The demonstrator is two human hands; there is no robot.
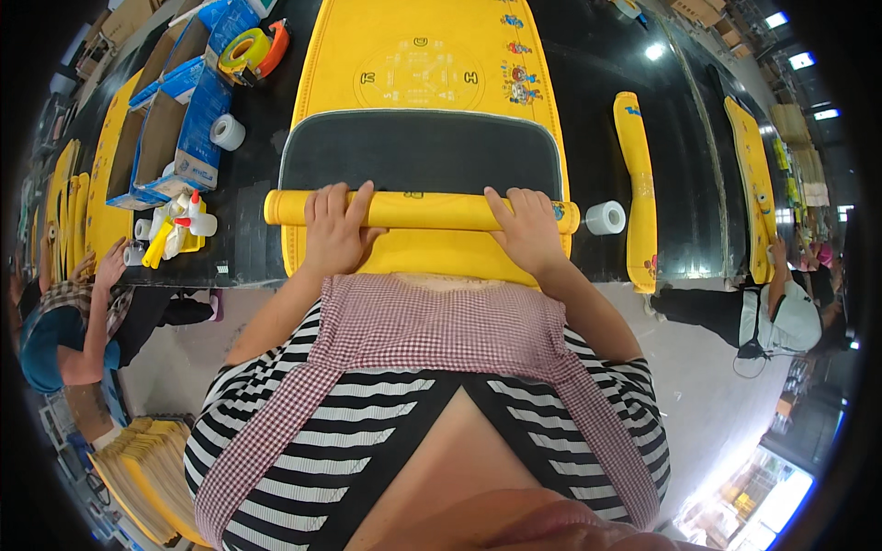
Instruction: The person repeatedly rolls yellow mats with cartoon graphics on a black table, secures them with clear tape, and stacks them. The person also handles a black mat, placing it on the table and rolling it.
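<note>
A yellow sheet rolled into a tube [432,211] lies crosswise in front of me. My left hand [336,230] grips it left of the middle, fingers over the top. My right hand [531,228] holds it the same way near the right end. Beyond the roll spreads a dark grey, round-cornered face [418,151], which seems to be the unrolled part's underside. Beneath lies a yellow mat [331,55] with a round printed pattern and small cartoon figures along its right side. The undersides of my palms are hidden.
A white tape roll [604,219] stands right of the tube, beside a narrow yellow roll [636,184]. To the left are blue cartons [193,129], a tape dispenser [253,53], another white tape roll [228,132] and bottles [197,220]. Co-workers [69,340] stand on both sides.
</note>
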